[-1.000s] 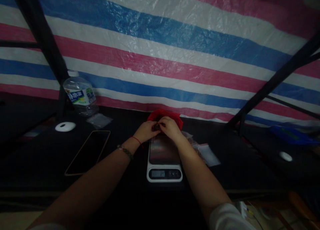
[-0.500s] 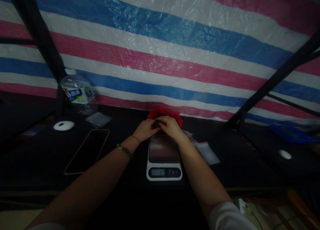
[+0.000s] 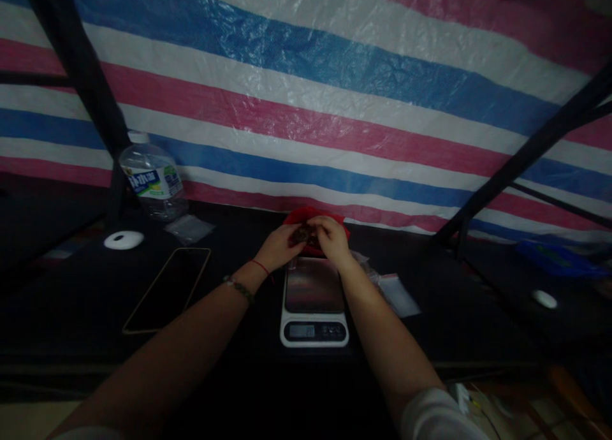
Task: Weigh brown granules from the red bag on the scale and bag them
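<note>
Dark brown small pieces (image 3: 303, 234), too dim to name, lie between my two hands at the mouth of a red plastic bag (image 3: 310, 212). My left hand (image 3: 281, 245) curls round the left side of these pieces; what its fingers grip is not clear. From the right, my right hand (image 3: 335, 241) reaches in with bent fingers closed together at the pieces, and anything in them is hidden. Just below both hands sits a white digital scale (image 3: 314, 335) with a metal plate and a lit display. Something small and clear shows under my left hand at the plate's upper left corner.
Small clear zip bags (image 3: 399, 296) lie right of the scale, another clear bag (image 3: 190, 228) further left. A phone (image 3: 167, 290), a white mouse (image 3: 123, 240) and a plastic bottle (image 3: 153, 185) stand left. Striped sheeting (image 3: 306, 121) closes the back; a blue tray (image 3: 557, 259) is far right.
My right hand has shifted slightly right, away from my left, and more of the brown pieces shows between them. The digits on the scale's display have changed.
</note>
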`<state>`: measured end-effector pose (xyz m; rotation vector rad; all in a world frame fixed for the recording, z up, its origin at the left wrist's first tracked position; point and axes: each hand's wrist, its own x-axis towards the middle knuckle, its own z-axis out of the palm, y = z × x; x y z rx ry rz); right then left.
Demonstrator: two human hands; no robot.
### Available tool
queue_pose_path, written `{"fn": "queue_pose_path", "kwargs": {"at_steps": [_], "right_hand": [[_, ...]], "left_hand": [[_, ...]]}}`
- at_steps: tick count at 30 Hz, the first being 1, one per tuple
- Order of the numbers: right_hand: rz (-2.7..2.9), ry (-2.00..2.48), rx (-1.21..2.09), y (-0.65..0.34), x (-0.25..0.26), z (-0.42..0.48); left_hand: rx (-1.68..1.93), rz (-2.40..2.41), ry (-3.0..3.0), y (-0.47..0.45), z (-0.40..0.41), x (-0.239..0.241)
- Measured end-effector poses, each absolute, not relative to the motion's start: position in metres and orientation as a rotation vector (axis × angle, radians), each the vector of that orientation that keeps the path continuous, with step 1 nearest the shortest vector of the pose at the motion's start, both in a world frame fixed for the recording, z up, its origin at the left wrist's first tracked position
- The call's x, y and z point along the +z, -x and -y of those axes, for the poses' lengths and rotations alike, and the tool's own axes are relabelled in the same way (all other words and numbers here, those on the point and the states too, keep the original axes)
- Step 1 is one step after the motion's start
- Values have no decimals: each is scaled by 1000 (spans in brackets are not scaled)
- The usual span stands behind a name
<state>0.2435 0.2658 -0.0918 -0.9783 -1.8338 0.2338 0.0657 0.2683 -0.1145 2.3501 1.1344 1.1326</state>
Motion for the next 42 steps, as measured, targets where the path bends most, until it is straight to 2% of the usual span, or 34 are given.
{"fn": "queue_pose_path", "kwargs": {"at_steps": [10,16,22,29,36,42], "right_hand": [[1736,1131,269,-273,-103,-264],[1678,1208,363,-285,-121,-255],[1754,1189,352,-281,-115,-250],[1704,1287,246,-290,-112,-251],[1741,1244,212,-291,-112,-253],[1761,1240,212,-291,-113,-253]], "left_hand": [[1157,-1072,-2361,-65,-260,-111],[834,-693,-2469,-68,-241,-99],[622,-544,-2589,-74,-231,-89],[676,-757,-2536,-42,-255,-77],[347,-824,-2365,-20,-271,-84],[348,-853,-2393,-29,-266,-89]]}}
